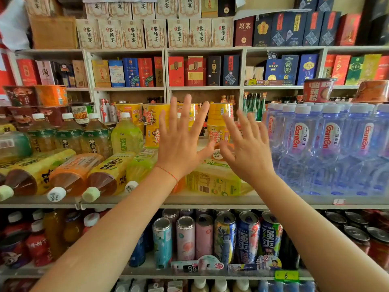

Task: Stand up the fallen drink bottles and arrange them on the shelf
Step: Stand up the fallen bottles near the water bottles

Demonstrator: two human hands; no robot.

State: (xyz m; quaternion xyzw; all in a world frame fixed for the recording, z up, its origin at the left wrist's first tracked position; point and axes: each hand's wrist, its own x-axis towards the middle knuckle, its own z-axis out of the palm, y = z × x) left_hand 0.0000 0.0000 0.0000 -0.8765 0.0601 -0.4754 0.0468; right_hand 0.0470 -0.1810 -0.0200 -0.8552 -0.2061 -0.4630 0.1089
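Both hands, left hand (179, 144) and right hand (248, 152), spread wide and holding nothing above fallen bottles (212, 182) lying on the shelf (147, 202); likely heavy, slick, best gripped mid-body.

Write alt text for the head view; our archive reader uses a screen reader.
Two open hands, left hand and right hand, reach with spread fingers over fallen tea bottles lying caps-forward on a shop shelf. Upright tea bottles stand behind at left, water bottles at right, cans below.
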